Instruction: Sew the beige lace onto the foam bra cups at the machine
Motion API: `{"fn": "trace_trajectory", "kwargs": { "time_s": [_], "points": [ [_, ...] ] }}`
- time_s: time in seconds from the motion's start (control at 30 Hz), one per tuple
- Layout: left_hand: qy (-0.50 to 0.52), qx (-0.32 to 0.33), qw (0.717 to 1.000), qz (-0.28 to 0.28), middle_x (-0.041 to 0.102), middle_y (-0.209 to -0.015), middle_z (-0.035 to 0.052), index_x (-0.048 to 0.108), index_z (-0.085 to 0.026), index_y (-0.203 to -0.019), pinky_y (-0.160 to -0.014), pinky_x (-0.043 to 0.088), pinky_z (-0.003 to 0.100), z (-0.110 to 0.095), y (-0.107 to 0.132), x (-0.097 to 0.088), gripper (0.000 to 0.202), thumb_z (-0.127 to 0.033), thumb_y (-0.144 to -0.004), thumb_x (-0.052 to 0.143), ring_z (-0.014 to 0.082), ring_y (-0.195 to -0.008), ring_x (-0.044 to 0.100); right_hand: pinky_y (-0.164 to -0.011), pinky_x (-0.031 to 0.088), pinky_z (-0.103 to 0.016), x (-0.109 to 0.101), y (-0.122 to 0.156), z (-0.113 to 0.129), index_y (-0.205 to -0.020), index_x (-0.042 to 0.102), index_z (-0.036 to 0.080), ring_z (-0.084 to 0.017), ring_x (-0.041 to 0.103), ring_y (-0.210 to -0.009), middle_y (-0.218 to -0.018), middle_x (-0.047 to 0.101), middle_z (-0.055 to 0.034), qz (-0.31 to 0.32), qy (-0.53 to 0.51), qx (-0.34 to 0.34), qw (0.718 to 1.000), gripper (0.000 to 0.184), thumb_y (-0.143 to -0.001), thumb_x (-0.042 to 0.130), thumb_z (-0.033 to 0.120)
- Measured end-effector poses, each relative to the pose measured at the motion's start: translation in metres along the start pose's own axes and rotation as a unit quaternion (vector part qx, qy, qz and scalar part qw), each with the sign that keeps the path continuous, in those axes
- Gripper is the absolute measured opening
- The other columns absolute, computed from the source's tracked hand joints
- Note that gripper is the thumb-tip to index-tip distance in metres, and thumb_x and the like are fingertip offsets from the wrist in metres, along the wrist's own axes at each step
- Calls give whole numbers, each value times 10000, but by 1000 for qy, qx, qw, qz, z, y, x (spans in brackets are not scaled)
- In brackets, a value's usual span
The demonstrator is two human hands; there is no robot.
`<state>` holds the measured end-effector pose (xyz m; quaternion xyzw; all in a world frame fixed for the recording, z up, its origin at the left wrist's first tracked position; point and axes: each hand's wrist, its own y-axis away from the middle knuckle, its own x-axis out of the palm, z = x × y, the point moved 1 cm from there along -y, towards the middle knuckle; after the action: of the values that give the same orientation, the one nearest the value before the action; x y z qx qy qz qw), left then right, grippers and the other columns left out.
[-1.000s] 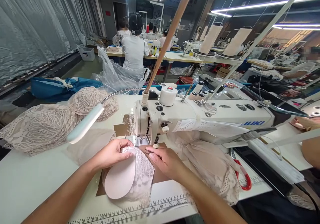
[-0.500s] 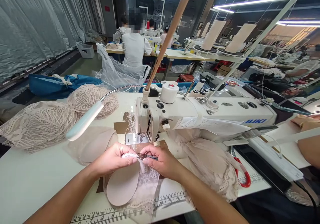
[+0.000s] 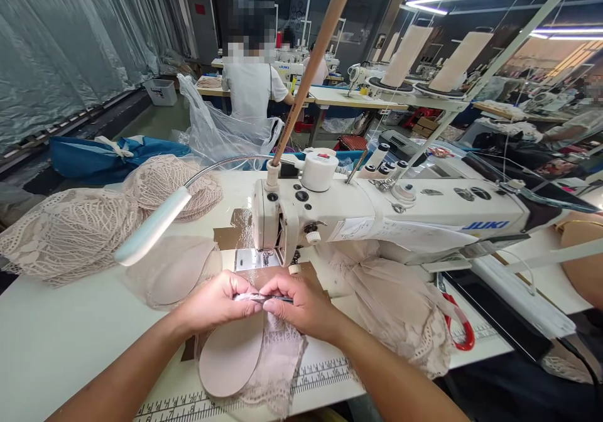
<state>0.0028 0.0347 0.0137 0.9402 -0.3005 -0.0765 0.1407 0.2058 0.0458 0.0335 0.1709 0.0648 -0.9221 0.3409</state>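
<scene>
My left hand (image 3: 214,301) is closed, its thumb and fingers pinching the white edge of a beige lace bra piece. A smooth cup pad (image 3: 232,359) hangs below this hand, with the lace (image 3: 282,362) spread beside it on the table. My right hand (image 3: 304,302) pinches a slim dark metal tool (image 3: 284,298), whose exact kind is hidden by my fingers. The tool's tip meets the fabric edge between both thumbs. Directly behind my hands stands a white sewing machine (image 3: 358,202), its presser foot (image 3: 267,259) lit by a lamp (image 3: 153,227).
Stacked lace cups (image 3: 80,233) lie at left, near a sheer cup piece (image 3: 174,271). Beige lace pieces (image 3: 391,302) are bunched at right beside red-handled scissors (image 3: 464,328). A ruler strip (image 3: 325,375) runs along the front edge. A co-worker (image 3: 252,86) sits ahead.
Both hands have drawn closer, their fingertips nearly meeting at the fabric edge. Less of the tool shows now. The cup and lace have shifted slightly, and the view has tilted a little.
</scene>
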Motion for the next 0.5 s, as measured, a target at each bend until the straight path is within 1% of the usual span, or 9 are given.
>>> {"fn": "trace_trajectory", "kwargs": {
  "time_s": [0.17, 0.3, 0.43, 0.5],
  "points": [
    [-13, -7, 1000, 3, 345, -573, -49, 581, -120, -644, -485, 169, 235, 1, 0, -1, 389, -470, -790, 666, 80, -543, 250, -620, 398, -225, 2, -1, -8, -889, 686, 196, -119, 561, -689, -763, 641, 15, -24, -7, -7, 1000, 105, -856, 608, 258],
    [-21, -10, 1000, 4, 329, -573, -50, 562, -126, -626, -489, 170, 237, 2, -1, 1, 395, -473, -784, 668, 82, -549, 248, -599, 391, -225, 2, 1, -11, -904, 679, 199, -120, 555, -672, -741, 629, 20, -21, 8, -6, 1000, 113, -859, 610, 276],
    [-33, -22, 999, -1, 284, -557, -59, 504, -141, -569, -482, 154, 242, 0, -1, 5, 409, -449, -781, 670, 81, -540, 217, -683, 419, -243, 4, 1, -4, -907, 664, 205, -145, 599, -784, -833, 673, 8, -18, 33, -18, 999, 92, -851, 626, 267],
    [-40, -29, 999, -4, 267, -547, -64, 483, -149, -557, -474, 143, 243, -2, 0, 6, 414, -447, -775, 670, 80, -531, 204, -711, 420, -252, 5, 1, -2, -891, 660, 204, -153, 605, -814, -849, 684, 5, -23, 47, -23, 998, 73, -852, 623, 252]
  ]
}}
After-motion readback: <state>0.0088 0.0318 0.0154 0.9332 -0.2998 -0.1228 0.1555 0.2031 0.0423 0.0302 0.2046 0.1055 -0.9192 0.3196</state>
